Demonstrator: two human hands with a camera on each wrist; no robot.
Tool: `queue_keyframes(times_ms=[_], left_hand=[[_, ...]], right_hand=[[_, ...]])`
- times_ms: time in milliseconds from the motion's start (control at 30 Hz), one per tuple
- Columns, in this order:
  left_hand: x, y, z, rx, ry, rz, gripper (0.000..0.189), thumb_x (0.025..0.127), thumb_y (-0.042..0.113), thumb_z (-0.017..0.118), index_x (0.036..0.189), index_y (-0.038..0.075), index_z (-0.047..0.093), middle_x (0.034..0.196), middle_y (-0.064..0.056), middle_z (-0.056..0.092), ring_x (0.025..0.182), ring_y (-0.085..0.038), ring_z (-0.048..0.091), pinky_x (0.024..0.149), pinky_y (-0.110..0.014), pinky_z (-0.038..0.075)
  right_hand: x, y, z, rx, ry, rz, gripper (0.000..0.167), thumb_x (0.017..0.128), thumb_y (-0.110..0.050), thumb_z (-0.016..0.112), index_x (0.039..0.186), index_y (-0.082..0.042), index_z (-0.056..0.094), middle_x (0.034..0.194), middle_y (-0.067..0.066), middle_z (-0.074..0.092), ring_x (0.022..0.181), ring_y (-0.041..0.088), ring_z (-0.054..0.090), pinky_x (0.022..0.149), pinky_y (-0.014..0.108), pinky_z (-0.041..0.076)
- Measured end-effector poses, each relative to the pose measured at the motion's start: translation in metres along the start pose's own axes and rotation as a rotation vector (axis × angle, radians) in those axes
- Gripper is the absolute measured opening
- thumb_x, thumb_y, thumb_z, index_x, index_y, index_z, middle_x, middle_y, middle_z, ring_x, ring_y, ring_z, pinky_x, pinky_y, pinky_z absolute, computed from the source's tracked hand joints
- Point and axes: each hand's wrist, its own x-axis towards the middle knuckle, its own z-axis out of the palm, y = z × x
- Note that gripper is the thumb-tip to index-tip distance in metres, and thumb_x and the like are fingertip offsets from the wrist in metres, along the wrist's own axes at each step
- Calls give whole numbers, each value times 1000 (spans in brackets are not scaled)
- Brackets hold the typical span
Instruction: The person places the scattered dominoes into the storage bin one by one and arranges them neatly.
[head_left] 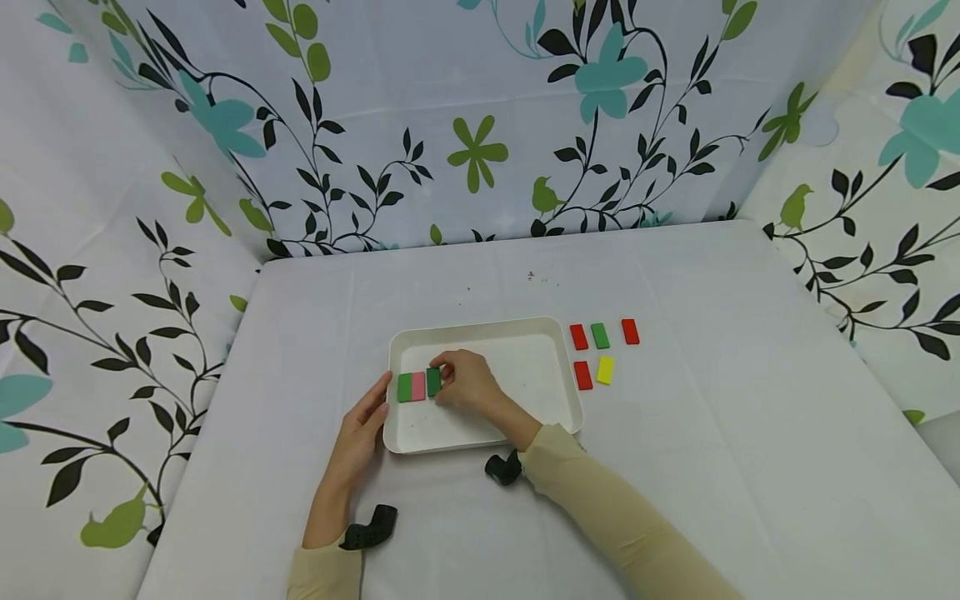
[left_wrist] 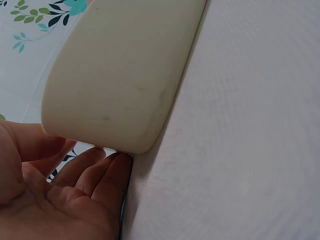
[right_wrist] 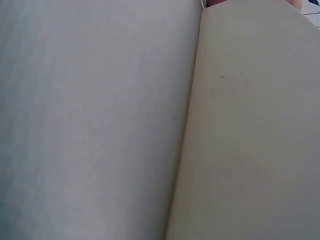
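Observation:
A white tray (head_left: pixel 510 423) lies on the table, with a light green tile (head_left: pixel 405 387) and a pink tile (head_left: pixel 418 387) side by side in its left part. Just right of the pink one, my right hand (head_left: pixel 471 383) pinches a dark green tile (head_left: pixel 433 382) between thumb and fingers. My left hand (head_left: pixel 358 437) rests at the tray's left end. In the left wrist view, that hand's fingertips (left_wrist: pixel 122 162) touch the bottom of the tray's end wall (left_wrist: pixel 120 100), thumb higher up. The right wrist view shows mostly the tray's side wall (right_wrist: pixel 245 125).
Right of the tray, on the white tablecloth (head_left: pixel 712 467), lie red tiles (head_left: pixel 631 332), a green tile (head_left: pixel 600 336) and a yellow tile (head_left: pixel 605 370). Black wrist devices (head_left: pixel 371 527) sit at both sleeves. Patterned curtains (head_left: pixel 420 108) hang behind and beside the table.

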Motion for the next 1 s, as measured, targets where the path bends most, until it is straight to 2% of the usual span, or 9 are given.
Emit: queue_keyframes(times_ms=[1000], left_hand=[[-1,-2,0,-2,-4,17,50,107,9,35,156,15,27,162,-2,22,151,-18,16,102,-3,30]], right_hand=[[3,2,6,-68,-2,-75,49,69,0,85,115,-3,70,88,5,59,76,10,52,71,20,46]])
